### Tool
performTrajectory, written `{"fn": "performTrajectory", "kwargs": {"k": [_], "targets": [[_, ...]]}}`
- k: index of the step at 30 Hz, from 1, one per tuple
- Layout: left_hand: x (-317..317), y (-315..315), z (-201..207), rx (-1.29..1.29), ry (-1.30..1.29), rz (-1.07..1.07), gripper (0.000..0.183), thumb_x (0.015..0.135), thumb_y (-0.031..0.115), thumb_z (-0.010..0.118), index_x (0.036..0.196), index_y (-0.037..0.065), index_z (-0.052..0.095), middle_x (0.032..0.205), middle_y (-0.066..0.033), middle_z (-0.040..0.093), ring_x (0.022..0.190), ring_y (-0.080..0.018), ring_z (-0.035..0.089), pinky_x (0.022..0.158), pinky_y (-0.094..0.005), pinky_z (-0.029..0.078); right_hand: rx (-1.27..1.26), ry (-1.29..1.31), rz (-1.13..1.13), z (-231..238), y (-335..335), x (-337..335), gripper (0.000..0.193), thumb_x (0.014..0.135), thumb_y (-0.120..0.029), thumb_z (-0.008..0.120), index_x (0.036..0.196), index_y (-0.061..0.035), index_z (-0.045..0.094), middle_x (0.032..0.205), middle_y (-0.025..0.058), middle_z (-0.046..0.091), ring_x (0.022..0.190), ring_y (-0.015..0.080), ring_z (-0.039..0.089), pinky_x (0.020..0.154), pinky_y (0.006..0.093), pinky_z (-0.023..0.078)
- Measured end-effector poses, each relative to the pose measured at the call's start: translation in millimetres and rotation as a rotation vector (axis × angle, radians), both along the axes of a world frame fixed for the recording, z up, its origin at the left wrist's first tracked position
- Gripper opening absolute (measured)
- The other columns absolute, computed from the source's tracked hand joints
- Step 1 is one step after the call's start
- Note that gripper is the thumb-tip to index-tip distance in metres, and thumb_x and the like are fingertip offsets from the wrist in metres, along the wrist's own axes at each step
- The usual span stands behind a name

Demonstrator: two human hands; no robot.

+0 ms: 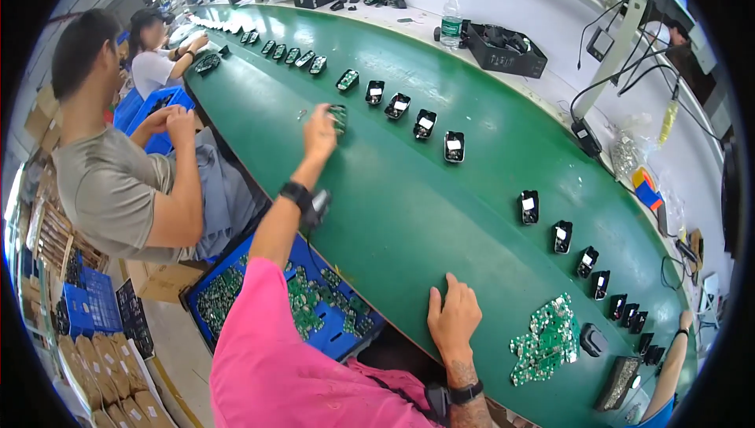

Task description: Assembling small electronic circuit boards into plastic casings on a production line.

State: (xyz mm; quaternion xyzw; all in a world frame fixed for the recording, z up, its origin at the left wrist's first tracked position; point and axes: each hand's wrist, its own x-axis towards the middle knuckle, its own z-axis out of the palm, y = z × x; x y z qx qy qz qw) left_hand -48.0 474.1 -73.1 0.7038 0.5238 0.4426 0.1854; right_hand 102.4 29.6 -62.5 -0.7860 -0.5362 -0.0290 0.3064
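Note:
My left hand (319,135) is stretched out over the green work surface (377,192), its fingers closed around a small black plastic housing with a green circuit board (338,119). My right hand (454,316) rests on the surface near its front edge, index finger extended, with nothing in it. To the right of that hand lies a loose pile of green circuit boards (546,339). A dark rounded plastic part (593,340) sits beside the pile. Beyond my hands runs a line of black housings, among them one with a white label (454,147) and another farther right (528,207).
A blue crate (338,343) of circuit boards stands below the front edge at my left. At the back are a black box of parts (507,52) and a water bottle (451,21). A co-worker (118,161) sits at left; another person's arm (668,373) reaches in at far right.

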Motion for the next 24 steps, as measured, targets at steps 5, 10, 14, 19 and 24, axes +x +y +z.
{"fn": "performTrajectory", "kwargs": {"k": [5,10,14,19,24], "targets": [[1,125,6,0.067,0.21,0.215,0.029,0.098,0.027,0.056,0.122,0.014,0.064,0.107,-0.0207,0.07,0.1,-0.0442,0.065,0.085,-0.0529,0.051,-0.135,0.022,-0.036,7,5,4,0.036,0.085,-0.02,0.072,0.114,-0.0022,0.062,0.089,0.0114,0.061,0.082,0.0309,0.06,0.066,0.0419,0.048],[29,187,1,0.085,0.218,0.164,0.027,0.096,0.028,0.059,0.118,0.016,0.069,0.106,-0.0199,0.071,0.102,-0.0434,0.065,0.086,-0.0524,0.052,-0.187,0.014,-0.049,10,13,1,0.036,0.081,-0.019,0.074,0.111,-0.0026,0.062,0.084,0.0106,0.059,0.076,0.0298,0.059,0.062,0.0406,0.046],[-13,218,3,0.239,0.234,0.121,0.036,0.092,0.03,0.065,0.118,0.006,0.07,0.106,-0.0219,0.07,0.101,-0.042,0.066,0.089,-0.0492,0.052,-0.13,-0.021,0.003,6,17,1,0.036,0.079,-0.023,0.075,0.107,-0.0039,0.065,0.078,0.0075,0.055,0.067,0.0254,0.057,0.054,0.0367,0.045],[27,151,32,0.309,0.235,-0.226,0.052,0.087,0.026,0.066,0.135,0.008,0.058,0.13,-0.0189,0.062,0.117,-0.0392,0.06,0.099,-0.0456,0.048,-0.196,-0.004,-0.059,7,16,1,0.036,0.079,-0.021,0.075,0.108,-0.0031,0.063,0.08,0.0092,0.056,0.069,0.0275,0.058,0.057,0.0382,0.046],[61,123,36,0.106,0.582,-0.845,0.093,0.075,0.021,0.077,0.155,0.005,0.032,0.156,-0.0207,0.038,0.145,-0.0342,0.036,0.12,-0.0421,0.028,-0.139,0.074,-0.069,6,28,3,0.037,0.08,-0.024,0.075,0.11,-0.005,0.063,0.086,0.0104,0.062,0.076,0.0281,0.062,0.062,0.0394,0.05]]}}
